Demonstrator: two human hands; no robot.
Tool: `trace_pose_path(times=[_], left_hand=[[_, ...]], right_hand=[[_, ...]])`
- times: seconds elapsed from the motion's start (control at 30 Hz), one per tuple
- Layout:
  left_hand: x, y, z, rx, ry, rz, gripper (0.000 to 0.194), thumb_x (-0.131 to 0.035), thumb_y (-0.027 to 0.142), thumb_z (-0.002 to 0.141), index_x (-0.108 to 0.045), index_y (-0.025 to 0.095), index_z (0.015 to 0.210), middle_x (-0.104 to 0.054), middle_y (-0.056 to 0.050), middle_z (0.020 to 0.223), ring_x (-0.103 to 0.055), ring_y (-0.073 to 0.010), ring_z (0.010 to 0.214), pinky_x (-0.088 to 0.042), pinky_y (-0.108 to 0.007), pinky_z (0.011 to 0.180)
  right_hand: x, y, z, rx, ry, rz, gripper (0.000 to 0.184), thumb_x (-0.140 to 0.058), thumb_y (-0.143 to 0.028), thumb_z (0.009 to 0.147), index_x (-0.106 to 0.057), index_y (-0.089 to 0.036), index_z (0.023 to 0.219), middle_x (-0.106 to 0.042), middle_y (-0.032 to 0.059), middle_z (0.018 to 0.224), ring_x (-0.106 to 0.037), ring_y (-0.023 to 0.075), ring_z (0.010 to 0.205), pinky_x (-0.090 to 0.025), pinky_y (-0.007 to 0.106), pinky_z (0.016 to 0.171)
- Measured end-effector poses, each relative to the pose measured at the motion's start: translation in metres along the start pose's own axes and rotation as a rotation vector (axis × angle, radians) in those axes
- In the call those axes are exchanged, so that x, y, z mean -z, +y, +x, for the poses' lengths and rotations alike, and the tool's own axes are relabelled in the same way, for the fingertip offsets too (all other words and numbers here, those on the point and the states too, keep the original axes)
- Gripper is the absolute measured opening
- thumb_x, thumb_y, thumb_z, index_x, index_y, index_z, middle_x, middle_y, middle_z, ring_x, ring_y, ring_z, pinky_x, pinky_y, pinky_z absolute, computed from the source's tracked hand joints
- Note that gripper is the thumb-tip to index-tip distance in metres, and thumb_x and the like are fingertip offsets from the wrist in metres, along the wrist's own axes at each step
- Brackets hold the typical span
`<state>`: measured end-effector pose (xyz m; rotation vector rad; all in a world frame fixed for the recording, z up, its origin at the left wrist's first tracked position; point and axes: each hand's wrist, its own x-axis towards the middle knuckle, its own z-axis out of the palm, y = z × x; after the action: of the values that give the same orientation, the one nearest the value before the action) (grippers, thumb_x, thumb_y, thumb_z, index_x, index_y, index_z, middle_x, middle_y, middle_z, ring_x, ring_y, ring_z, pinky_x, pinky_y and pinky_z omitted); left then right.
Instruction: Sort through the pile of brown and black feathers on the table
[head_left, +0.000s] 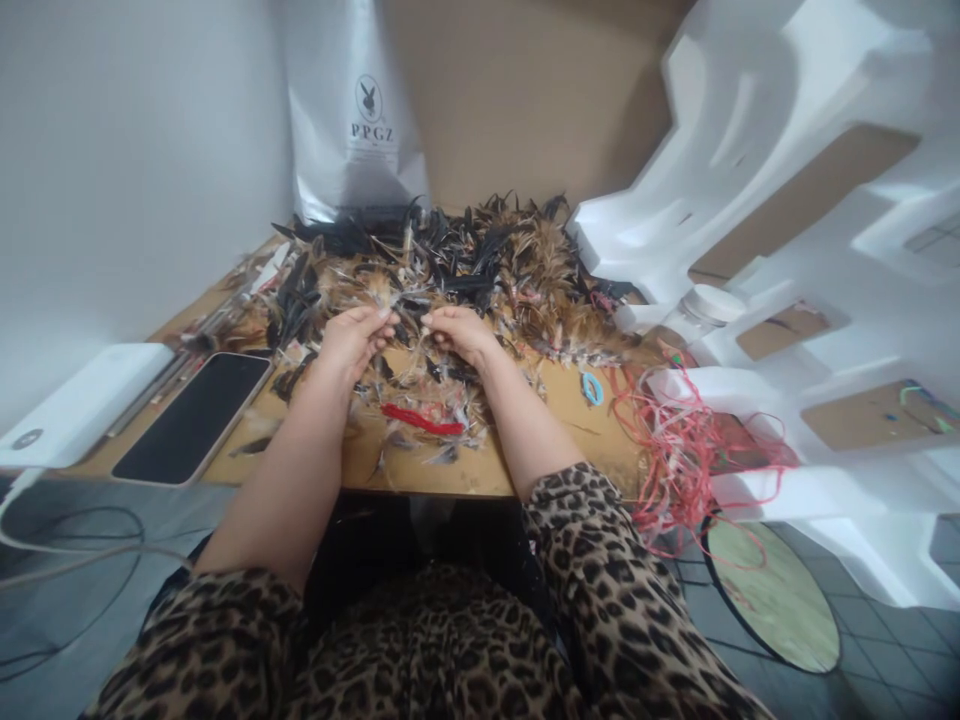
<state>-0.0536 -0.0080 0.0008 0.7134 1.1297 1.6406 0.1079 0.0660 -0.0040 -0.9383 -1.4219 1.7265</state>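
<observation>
Over the feather heap, my left hand (pixel 358 342) is closed in a pinch, a pale, wispy feather (pixel 385 308) at its fingertips. A short gap to the right, my right hand (pixel 459 334) also pinches with thumb and finger. Whatever is in that pinch is too small to make out. Brown and black feathers (pixel 544 265) cover the back of the wooden table (pixel 480 478), and loose feathers lie beneath both hands. Nearer to me lies a red strip (pixel 421 419) among feather scraps.
A phone (pixel 193 418) and a white power bank with a cable (pixel 86 400) lie at the left. To the right are a blue ring-shaped band (pixel 592 388), tangled pink string (pixel 679 450), a white-lidded jar (pixel 709 308) and large white foam pieces (pixel 750 130). A silver bag (pixel 352 140) stands behind.
</observation>
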Motion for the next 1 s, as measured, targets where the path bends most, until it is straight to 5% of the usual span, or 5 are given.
trace_pose_path(times=[0.33, 0.63, 1.0], left_hand=[[0.0050, -0.0030, -0.0024, 0.227, -0.277, 0.050, 0.011, -0.072, 0.012, 0.065, -0.066, 0.008, 0.074, -0.071, -0.015, 0.090, -0.066, -0.0113, 0.061, -0.046, -0.014, 0.045], [0.0038, -0.0014, -0.0013, 0.194, -0.208, -0.062, 0.008, -0.069, 0.009, 0.067, -0.062, 0.009, 0.071, -0.071, -0.011, 0.082, -0.066, -0.0098, 0.060, -0.047, -0.013, 0.047], [0.0023, -0.0029, -0.0009, 0.245, -0.253, -0.104, 0.008, -0.067, 0.006, 0.069, -0.061, 0.009, 0.073, -0.071, -0.012, 0.082, -0.065, -0.0100, 0.059, -0.046, -0.013, 0.045]], right_hand=[[-0.0006, -0.0034, -0.0010, 0.143, 0.141, 0.085, 0.031, -0.076, -0.035, 0.056, -0.053, -0.016, 0.063, -0.049, -0.0079, 0.047, -0.038, 0.0026, 0.040, -0.026, 0.015, 0.037], [-0.0001, -0.0026, -0.0016, 0.176, 0.028, 0.032, 0.032, -0.070, -0.045, 0.064, -0.066, -0.016, 0.076, -0.058, -0.0044, 0.057, -0.042, 0.0025, 0.044, -0.026, 0.014, 0.039], [-0.0065, -0.0020, -0.0029, 0.179, 0.050, 0.018, 0.033, -0.070, -0.046, 0.064, -0.066, -0.017, 0.080, -0.057, -0.0041, 0.059, -0.043, 0.0031, 0.048, -0.029, 0.014, 0.042]])
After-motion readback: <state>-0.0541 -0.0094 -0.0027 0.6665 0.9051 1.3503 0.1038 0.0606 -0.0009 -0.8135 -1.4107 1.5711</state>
